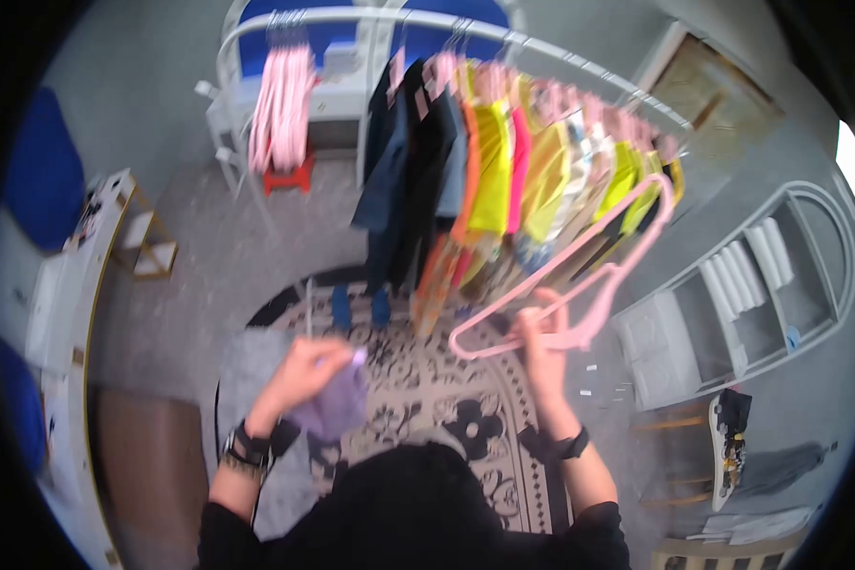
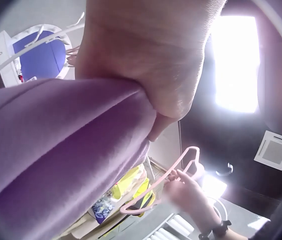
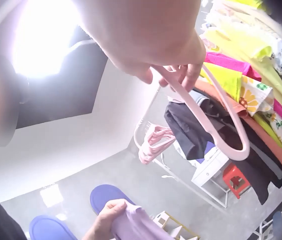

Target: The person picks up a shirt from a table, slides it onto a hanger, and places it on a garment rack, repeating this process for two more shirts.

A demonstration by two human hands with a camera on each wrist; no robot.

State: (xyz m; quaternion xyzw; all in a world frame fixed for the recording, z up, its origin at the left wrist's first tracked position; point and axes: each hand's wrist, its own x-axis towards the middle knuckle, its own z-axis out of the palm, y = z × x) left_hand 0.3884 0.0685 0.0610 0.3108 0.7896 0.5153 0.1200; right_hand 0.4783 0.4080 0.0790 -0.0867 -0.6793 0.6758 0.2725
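The purple garment (image 1: 337, 404) is blurred in the head view, and its type cannot be made out. In the left wrist view it is cut off by the frame edges, and the fingertips of the left hand (image 1: 304, 366) are hidden in its folds. The gripped part of the pink hanger (image 1: 579, 275) is covered by the fingers of the right hand (image 1: 540, 332).

The left hand is seen closed, with the garment bunched in its grip and held low before the body, over the patterned rug (image 1: 465, 408). The right hand is held slightly higher, its fingers curled round the hanger. The hanger is tilted up toward the clothes rail (image 1: 560, 52). The two hands are held apart.
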